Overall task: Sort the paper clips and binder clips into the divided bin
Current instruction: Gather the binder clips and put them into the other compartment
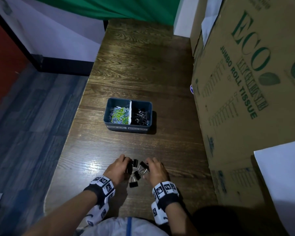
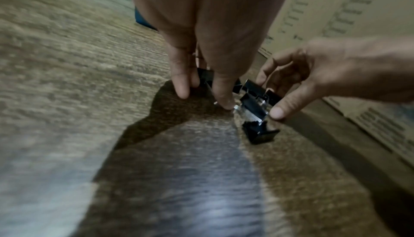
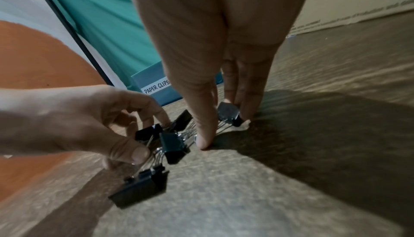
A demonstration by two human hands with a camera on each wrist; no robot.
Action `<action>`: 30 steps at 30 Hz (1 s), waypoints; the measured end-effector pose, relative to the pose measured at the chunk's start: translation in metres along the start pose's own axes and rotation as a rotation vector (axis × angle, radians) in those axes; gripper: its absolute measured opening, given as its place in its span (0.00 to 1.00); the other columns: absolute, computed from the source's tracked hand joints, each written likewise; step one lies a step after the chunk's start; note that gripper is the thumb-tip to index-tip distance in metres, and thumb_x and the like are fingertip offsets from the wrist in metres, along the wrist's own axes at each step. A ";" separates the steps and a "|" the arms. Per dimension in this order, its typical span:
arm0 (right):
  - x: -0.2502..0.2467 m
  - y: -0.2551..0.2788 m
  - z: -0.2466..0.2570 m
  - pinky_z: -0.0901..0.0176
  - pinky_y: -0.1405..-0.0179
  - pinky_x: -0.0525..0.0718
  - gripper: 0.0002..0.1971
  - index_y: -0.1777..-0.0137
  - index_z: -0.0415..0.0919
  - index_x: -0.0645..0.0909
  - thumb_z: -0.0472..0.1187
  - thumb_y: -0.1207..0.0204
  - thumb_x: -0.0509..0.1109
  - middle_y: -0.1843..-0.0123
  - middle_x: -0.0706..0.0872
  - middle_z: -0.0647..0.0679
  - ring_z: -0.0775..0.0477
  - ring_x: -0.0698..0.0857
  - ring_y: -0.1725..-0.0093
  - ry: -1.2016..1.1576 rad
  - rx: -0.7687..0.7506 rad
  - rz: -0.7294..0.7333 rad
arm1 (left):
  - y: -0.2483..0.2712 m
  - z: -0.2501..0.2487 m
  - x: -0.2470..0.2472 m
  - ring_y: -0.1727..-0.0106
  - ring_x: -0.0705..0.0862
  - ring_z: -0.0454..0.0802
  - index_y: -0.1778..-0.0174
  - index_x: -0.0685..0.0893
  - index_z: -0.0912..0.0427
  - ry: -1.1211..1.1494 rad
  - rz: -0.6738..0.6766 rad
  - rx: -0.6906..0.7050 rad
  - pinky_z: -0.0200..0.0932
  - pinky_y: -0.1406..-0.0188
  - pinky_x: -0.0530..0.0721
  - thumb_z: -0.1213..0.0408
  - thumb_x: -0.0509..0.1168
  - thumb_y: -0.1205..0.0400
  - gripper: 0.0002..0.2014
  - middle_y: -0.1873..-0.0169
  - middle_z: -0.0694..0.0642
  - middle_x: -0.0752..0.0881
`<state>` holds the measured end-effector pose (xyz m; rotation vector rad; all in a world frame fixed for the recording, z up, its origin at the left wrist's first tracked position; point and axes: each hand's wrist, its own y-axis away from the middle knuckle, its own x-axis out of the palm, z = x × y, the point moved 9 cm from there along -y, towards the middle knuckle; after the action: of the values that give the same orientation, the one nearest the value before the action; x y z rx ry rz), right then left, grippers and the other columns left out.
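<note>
A blue-grey divided bin (image 1: 149,116) stands mid-table, with coloured paper clips (image 1: 118,114) in its left compartment and black binder clips (image 1: 141,114) in its right one. Near the table's front edge lie several black binder clips (image 1: 136,173) in a cluster between my hands. My left hand (image 1: 127,166) curls round clips on the cluster's left side (image 3: 147,132). My right hand (image 1: 147,168) pinches a clip (image 3: 228,115) between its fingers and thumb, whose tip touches the table. One clip (image 1: 133,184) lies loose closest to me, untouched.
Tall cardboard boxes (image 1: 245,82) wall off the table's right side, with a white sheet (image 1: 283,181) over the near one. The table's left edge (image 1: 78,116) drops to the floor. A green cloth (image 1: 117,7) hangs at the back.
</note>
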<state>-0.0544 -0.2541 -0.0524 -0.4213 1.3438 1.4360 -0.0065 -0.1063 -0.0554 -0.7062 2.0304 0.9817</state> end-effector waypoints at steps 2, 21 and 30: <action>-0.002 -0.003 0.001 0.44 0.30 0.79 0.34 0.26 0.50 0.74 0.44 0.31 0.83 0.25 0.74 0.46 0.41 0.75 0.27 -0.013 0.034 0.015 | 0.001 0.005 -0.003 0.52 0.82 0.52 0.34 0.72 0.57 0.048 -0.023 -0.064 0.44 0.54 0.81 0.62 0.73 0.26 0.26 0.42 0.54 0.73; -0.083 -0.023 0.012 0.56 0.54 0.84 0.10 0.61 0.52 0.85 0.35 0.25 0.76 0.54 0.86 0.53 0.51 0.86 0.50 -0.189 -0.014 -0.040 | -0.078 -0.054 -0.200 0.49 0.84 0.55 0.44 0.85 0.58 0.243 -0.491 0.081 0.53 0.46 0.84 0.66 0.73 0.23 0.12 0.49 0.59 0.86; -0.174 -0.059 0.041 0.65 0.56 0.83 0.05 0.57 0.45 0.87 0.35 0.26 0.78 0.56 0.89 0.52 0.57 0.85 0.55 -0.372 -0.154 -0.355 | -0.060 -0.026 -0.143 0.53 0.86 0.54 0.44 0.83 0.54 0.093 -0.374 0.050 0.45 0.58 0.82 0.63 0.70 0.21 0.11 0.50 0.54 0.87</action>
<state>0.0750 -0.3091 0.0732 -0.4418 0.8179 1.2480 0.1074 -0.1395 0.0476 -1.0742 1.8996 0.6884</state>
